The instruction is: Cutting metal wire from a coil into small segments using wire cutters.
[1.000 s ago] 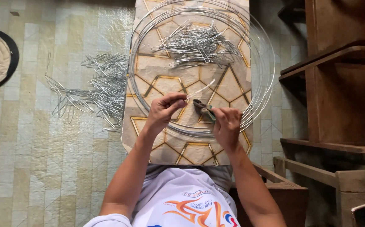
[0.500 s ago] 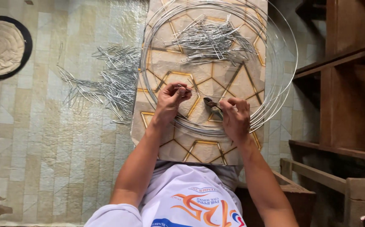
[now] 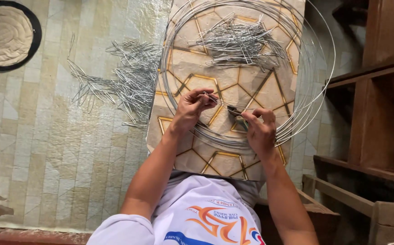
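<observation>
While the left hand (image 3: 191, 109) pinches one end of a thin wire piece (image 3: 213, 97), its fingers (image 3: 202, 100) are closed tight on it. Just across from them, the right hand (image 3: 260, 129) has its fingers (image 3: 251, 115) wrapped around small dark pliers (image 3: 234, 111), and the pliers' tip meets the other end of the same wire. So the wire piece sits right between the two hands, held up a little above the table (image 3: 224, 159).

To do this bend well, it seems best to keep the left pinch very near the pliers, so the wire turns at one spot and does not wobble. A slow, steady twist should give a neat shape.

Under the fingers and all around them lies a big coil of wire (image 3: 297, 118) in wide rings. Further out past the fingers is a pile of bent wire pieces (image 3: 240, 43) on the table. Off beyond the left fingers, another heap of wire pieces (image 3: 124, 81) rests on the floor (image 3: 33, 136), and a round mat (image 3: 4, 34) lies further still.
</observation>
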